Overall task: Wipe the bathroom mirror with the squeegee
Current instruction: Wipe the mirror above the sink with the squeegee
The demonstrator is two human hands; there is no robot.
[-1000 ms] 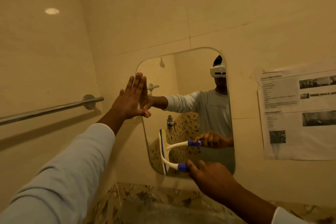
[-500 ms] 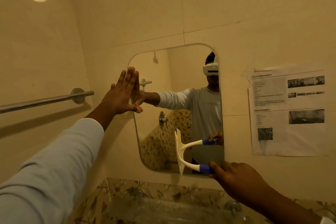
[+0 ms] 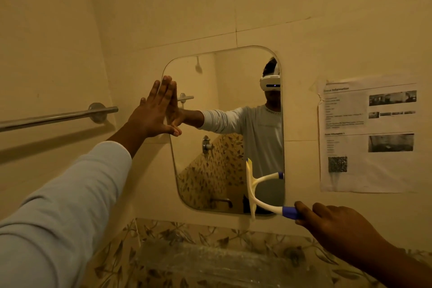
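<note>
A rounded wall mirror (image 3: 217, 105) hangs on the beige tiled wall. My right hand (image 3: 336, 227) grips the blue end of a white squeegee (image 3: 259, 203), whose blade stands upright against the glass at the lower right part of the mirror. My left hand (image 3: 155, 112) lies flat with straight fingers pressed on the mirror's upper left edge. The glass reflects a person in a grey long-sleeved top with a headset, both hands and the squeegee.
A chrome towel bar (image 3: 58, 117) runs along the left wall. A printed paper sheet (image 3: 367, 135) is stuck to the wall right of the mirror. Leaf-patterned tiles (image 3: 210, 234) and a pale basin-like surface (image 3: 210, 262) lie below.
My right hand has drawn the squeegee rightward across the lower mirror, from the left edge to near the right edge. My left hand stays pressed on the upper left edge.
</note>
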